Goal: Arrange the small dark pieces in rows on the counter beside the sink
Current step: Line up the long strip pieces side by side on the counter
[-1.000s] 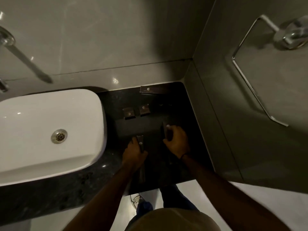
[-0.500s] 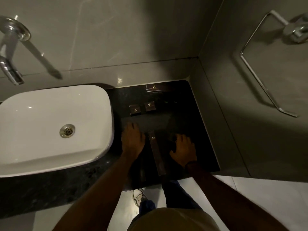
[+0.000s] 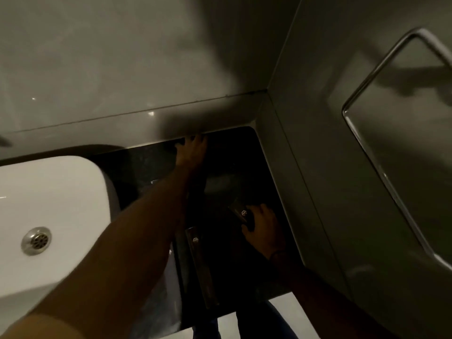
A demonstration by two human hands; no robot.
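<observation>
The black counter [image 3: 244, 167] lies between the white sink and the right wall. My left hand [image 3: 192, 150] is stretched to the counter's back edge, fingers touching down against the wall; whatever lies under them is hidden. Near the right wall, my right hand [image 3: 263, 227] grips the lower end of a dark logo piece [image 3: 241, 211], which is tilted off the counter. A long dark strip [image 3: 199, 267] with the same logo lies flat near the front edge, between my two arms. The two small square pieces are hidden by my left forearm or by shadow.
The white sink basin [image 3: 49, 204] with its metal drain [image 3: 36, 240] fills the left side. A chrome towel ring [image 3: 362, 89] hangs on the right wall. Grey walls close the counter at the back and right. Pale floor [image 3: 256, 321] shows below the front edge.
My left hand has moved from the counter's middle to its back edge. My right hand has picked up a dark logo piece. The camera has moved closer and to the right.
</observation>
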